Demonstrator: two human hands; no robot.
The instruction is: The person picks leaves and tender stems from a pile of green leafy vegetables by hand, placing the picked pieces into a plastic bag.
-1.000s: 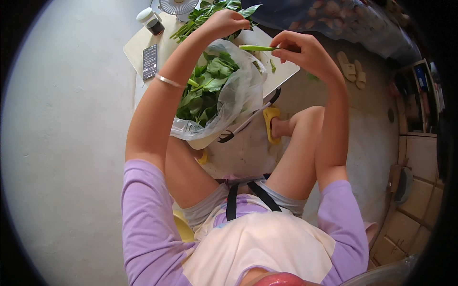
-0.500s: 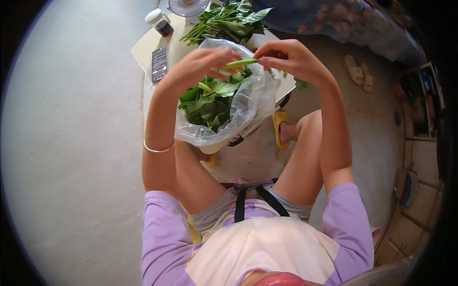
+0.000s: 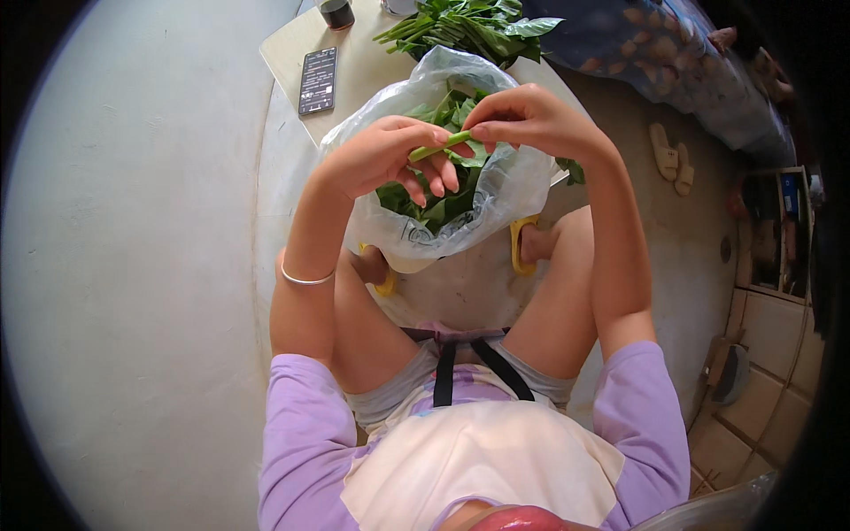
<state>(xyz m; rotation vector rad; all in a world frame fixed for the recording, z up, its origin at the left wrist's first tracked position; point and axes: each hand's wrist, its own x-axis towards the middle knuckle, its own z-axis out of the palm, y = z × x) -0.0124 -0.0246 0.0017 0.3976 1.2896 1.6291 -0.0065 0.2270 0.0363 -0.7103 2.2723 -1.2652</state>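
Observation:
A short green vegetable stem (image 3: pixel 436 149) is held between my two hands, over the mouth of a clear plastic bag (image 3: pixel 522 190). My left hand (image 3: pixel 381 157) has the stem between thumb and fingers, its other fingers loosely spread and pointing down. At the stem's right end, my right hand (image 3: pixel 527 122) pinches it between thumb and fingertips. Loose green leaves (image 3: pixel 443 203) and bits of stem fill the bag below both hands. Beyond the bag lies a bunch of long-stemmed leafy greens (image 3: pixel 469 31).
The bag rests on a small pale table (image 3: pixel 283 49), which also bears a phone (image 3: pixel 318 81) and a jar of dark liquid (image 3: pixel 336 12). Yellow slippers (image 3: pixel 524 245) are on my feet beneath. Pale slippers (image 3: pixel 670 159) lie on the floor to the right, near a shelf (image 3: pixel 770 234).
My left hand has come lower and closed on the stem, its blur gone. The right hand has come down slightly. The view has shifted, so the table and phone sit higher in it.

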